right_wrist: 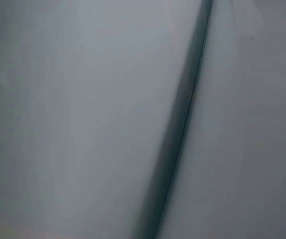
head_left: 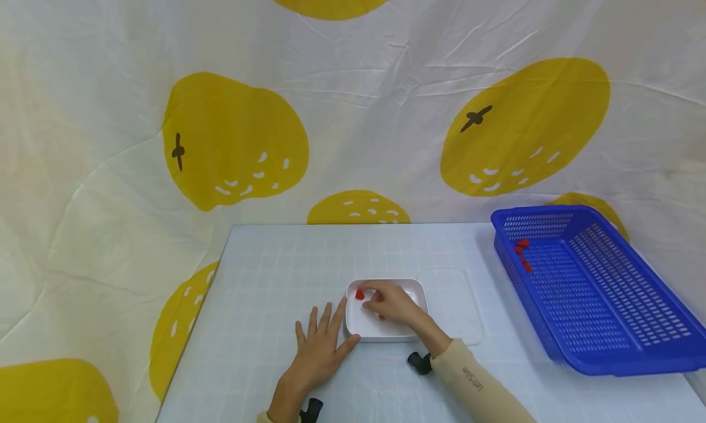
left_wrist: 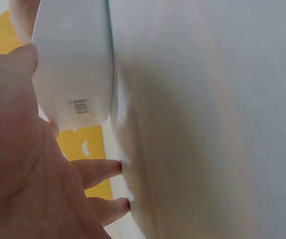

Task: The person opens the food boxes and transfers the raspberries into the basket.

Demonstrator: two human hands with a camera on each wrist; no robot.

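In the head view a shallow white tray [head_left: 358, 328] sits on the table and holds small red pieces [head_left: 360, 295]. My right hand [head_left: 394, 303] reaches over the tray from the right. Its index finger and thumb are spread around one red piece, with a gap visible at the thumb. Another red bit [head_left: 382, 317] shows just under this hand. My left hand [head_left: 320, 355] lies with fingers spread, its thumb and index finger against the tray's left end. The left wrist view shows the tray's side with a barcode label [left_wrist: 80, 105]. The right wrist view shows neither hand nor pieces.
A blue perforated basket [head_left: 543, 316] stands at the table's right, several red pieces [head_left: 523, 243] along its left inner side. A clear, flat, lid-like sheet [head_left: 455, 306] lies right of the tray. Behind the table [head_left: 265, 257] hangs a white cloth [head_left: 375, 135] with yellow fruit prints.
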